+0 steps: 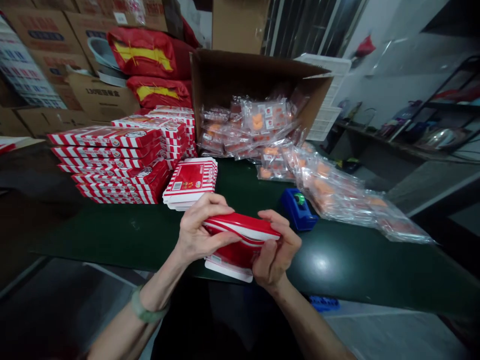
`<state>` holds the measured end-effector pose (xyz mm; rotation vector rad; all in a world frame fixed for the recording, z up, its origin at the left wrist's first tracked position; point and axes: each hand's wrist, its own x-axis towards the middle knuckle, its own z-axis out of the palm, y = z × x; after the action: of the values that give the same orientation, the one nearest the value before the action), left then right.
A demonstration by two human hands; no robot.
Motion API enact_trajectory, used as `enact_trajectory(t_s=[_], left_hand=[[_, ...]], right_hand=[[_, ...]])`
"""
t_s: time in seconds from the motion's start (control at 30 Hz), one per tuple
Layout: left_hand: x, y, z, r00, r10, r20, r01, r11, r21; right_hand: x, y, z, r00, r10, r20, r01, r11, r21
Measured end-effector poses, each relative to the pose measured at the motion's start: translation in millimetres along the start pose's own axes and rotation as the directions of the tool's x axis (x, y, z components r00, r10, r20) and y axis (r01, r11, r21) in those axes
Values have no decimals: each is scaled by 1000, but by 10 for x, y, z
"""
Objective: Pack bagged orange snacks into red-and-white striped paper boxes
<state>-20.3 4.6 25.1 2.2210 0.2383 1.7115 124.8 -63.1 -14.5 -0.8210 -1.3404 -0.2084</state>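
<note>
Both my hands grip one red-and-white striped carton (242,240) held over the near edge of the dark green table (112,235). My left hand (198,227) wraps its fingers over the carton's left end and top. On the right end my right hand (275,250) is curled, thumb on top. The carton looks partly folded, with a white flap hanging below. Just beyond my hands lies a small stack of flat red cartons (191,182).
Tall stacks of striped cartons (112,165) stand at the left. An open cardboard box (258,90) spills clear snack packets (337,190) across the table's right side. A blue tape dispenser (298,207) sits right of my hands. Red sacks and cardboard boxes fill the back.
</note>
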Motion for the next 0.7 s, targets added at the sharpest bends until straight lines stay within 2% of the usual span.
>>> enact_trajectory(t_s=[0.2, 0.43, 0.5, 0.6, 0.7], left_hand=[[-18, 73, 14, 1000, 3, -17, -3, 1000, -6], [-26, 53, 25, 999, -28, -37, 27, 999, -25], [-25, 46, 20, 999, -32, -32, 31, 999, -35], [-29, 38, 4, 999, -49, -14, 48, 998, -36], [-35, 27, -12, 999, -38, -8, 37, 999, -24]], right_hand=[[61, 96, 22, 999, -47, 10, 46, 997, 60], [169, 147, -323, 962, -165, 216, 189, 978, -94], [212, 142, -418, 954, -123, 272, 137, 990, -30], [347, 87, -534, 924, 18, 381, -40, 998, 50], [583, -21, -610, 831, 202, 518, -226, 974, -17]])
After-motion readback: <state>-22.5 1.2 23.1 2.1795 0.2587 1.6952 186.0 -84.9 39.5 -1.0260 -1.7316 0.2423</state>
